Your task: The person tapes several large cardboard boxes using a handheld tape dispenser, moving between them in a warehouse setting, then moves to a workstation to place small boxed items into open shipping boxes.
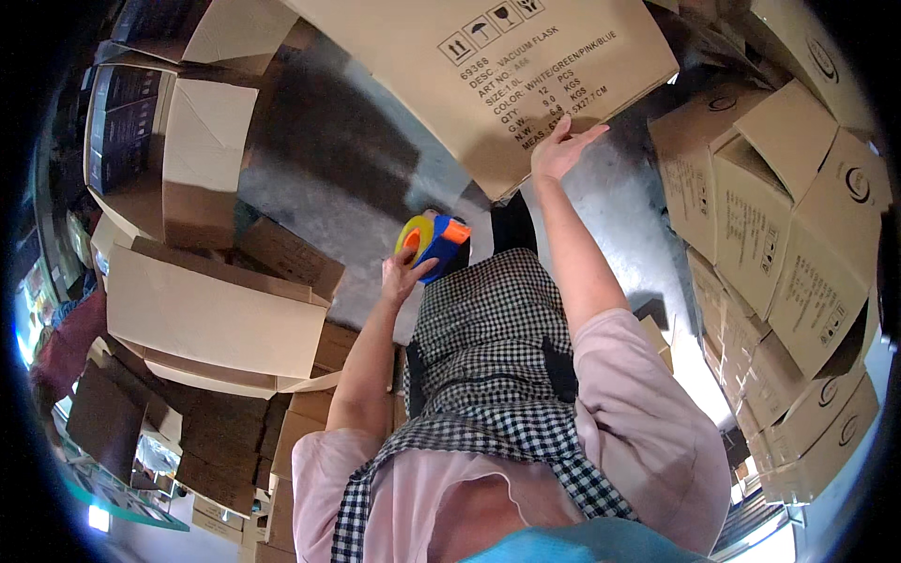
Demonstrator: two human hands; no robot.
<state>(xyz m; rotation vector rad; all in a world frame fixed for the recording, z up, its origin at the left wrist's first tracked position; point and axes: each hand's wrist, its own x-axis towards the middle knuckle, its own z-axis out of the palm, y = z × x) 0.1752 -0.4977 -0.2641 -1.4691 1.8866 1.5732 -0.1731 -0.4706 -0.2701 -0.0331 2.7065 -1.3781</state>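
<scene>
Dim, uneven light with fisheye bend.
A shadow (343, 155) darkens the floor (296, 202) beyond the left grip (405, 274); glare (696, 380) burns white behind and right of the right grip (563, 153); cartons (793, 272) farther right curve.

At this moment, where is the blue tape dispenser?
In the head view, the blue tape dispenser is just left of centre, held in the left hand, next to the checkered apron in the picture.

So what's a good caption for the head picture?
Left hand holds a tape dispenser; open right hand at a big cardboard box.
</scene>
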